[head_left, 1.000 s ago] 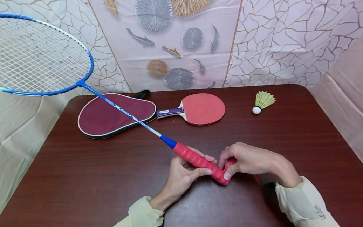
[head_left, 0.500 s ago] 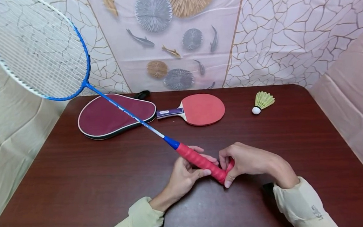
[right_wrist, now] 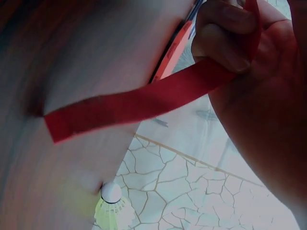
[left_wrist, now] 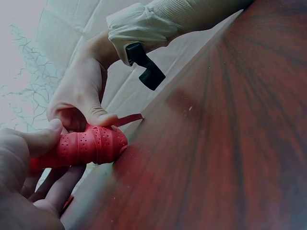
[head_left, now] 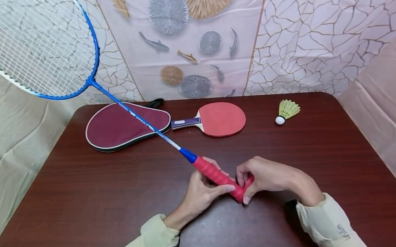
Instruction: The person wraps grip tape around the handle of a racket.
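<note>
A blue and white badminton racket [head_left: 187,155] slants across the head view, its strung head up at the left and partly out of frame. My left hand [head_left: 200,192] holds its red wrapped handle [head_left: 212,172], thumb on the near side and fingers beyond. At the butt end, my right hand [head_left: 270,177] pinches red grip tape [right_wrist: 134,105] between thumb and fingers. The right wrist view shows a loose tail of this tape hanging out past the hand. Small perforations and overlapping turns mark the wrapped handle in the left wrist view.
Behind the racket shaft lies a maroon paddle case [head_left: 114,133]. A red table tennis paddle [head_left: 221,119] lies beside it, and a yellow shuttlecock [head_left: 283,113] rests at the back right. Patterned cloth [head_left: 293,49] hangs behind the brown table [head_left: 93,192].
The racket has rolled about its shaft, so its head stands more face-on and reaches past the top left of the frame. The right hand has shifted slightly left; both hands keep their hold.
</note>
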Demonstrator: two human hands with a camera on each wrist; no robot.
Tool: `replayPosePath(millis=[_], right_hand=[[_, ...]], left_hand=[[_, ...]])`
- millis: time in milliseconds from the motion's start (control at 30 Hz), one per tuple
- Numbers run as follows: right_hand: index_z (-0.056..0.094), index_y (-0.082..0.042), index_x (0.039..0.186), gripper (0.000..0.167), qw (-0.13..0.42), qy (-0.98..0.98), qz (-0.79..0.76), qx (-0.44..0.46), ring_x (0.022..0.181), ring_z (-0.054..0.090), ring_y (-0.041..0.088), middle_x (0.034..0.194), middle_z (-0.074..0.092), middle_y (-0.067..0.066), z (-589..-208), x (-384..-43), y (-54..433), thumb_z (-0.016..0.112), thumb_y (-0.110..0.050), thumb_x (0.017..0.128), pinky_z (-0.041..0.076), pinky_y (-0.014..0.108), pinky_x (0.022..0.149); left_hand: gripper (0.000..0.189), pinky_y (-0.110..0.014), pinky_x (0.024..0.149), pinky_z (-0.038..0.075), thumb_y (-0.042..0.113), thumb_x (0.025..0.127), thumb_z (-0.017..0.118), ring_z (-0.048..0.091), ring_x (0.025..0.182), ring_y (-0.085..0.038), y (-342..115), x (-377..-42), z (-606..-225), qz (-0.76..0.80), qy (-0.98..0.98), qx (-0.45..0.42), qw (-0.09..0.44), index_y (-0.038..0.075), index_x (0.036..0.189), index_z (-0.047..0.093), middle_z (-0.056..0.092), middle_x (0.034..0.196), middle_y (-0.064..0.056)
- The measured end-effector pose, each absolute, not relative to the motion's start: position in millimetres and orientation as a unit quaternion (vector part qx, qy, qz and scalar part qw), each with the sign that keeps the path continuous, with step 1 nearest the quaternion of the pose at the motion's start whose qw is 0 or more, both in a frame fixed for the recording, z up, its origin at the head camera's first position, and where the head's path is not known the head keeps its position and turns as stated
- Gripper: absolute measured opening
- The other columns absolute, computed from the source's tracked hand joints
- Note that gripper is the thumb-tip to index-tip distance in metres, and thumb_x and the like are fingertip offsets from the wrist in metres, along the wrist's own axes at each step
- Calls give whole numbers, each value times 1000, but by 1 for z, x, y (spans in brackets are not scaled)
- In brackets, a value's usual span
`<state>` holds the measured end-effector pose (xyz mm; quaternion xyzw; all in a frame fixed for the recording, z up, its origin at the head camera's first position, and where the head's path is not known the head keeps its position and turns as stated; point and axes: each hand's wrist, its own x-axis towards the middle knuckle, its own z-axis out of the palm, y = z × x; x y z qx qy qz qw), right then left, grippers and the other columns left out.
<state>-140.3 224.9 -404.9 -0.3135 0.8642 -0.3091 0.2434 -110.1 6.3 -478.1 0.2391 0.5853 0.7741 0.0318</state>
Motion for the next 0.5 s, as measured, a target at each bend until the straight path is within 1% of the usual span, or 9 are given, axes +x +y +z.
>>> replayPosePath(millis=[167, 233, 333, 433, 500], right_hand=[[69, -27, 80, 21, 240, 857, -320, -325, 63, 54, 6, 71, 64, -11, -401, -143, 231, 88, -24, 72, 47, 24, 57], [69, -28, 81, 19, 233, 858, -314, -333, 65, 54, 6, 74, 65, -12, -399, -144, 232, 86, -23, 75, 47, 24, 58], [68, -30, 79, 18, 225, 864, -300, -337, 64, 51, 4, 72, 63, -13, -394, -143, 233, 85, -24, 77, 45, 22, 57], [65, -31, 76, 20, 220, 861, -296, -351, 62, 48, 3, 70, 60, -14, -389, -140, 233, 85, -27, 77, 42, 21, 55], [65, -31, 75, 20, 221, 852, -302, -366, 63, 49, 3, 71, 61, -14, -385, -137, 233, 84, -28, 76, 43, 21, 55]], left_hand=[[51, -42, 79, 57, -6, 77, 80, 71, 88, -35, 6, -111, -479, 783, 581, 217, 46, -8, 112, 42, 66, 100, -28], [52, -43, 80, 57, -5, 78, 79, 70, 89, -37, 6, -111, -479, 789, 574, 212, 51, -10, 113, 41, 66, 100, -27], [51, -45, 80, 56, -7, 78, 79, 70, 90, -39, 7, -110, -479, 797, 565, 212, 40, -9, 111, 41, 67, 98, -25], [47, -45, 78, 57, -8, 76, 80, 70, 89, -38, 8, -109, -479, 793, 570, 214, 10, -4, 108, 45, 68, 94, -22], [45, -44, 76, 57, -8, 76, 80, 70, 88, -37, 9, -109, -479, 789, 575, 216, -7, -1, 106, 47, 69, 93, -21]])
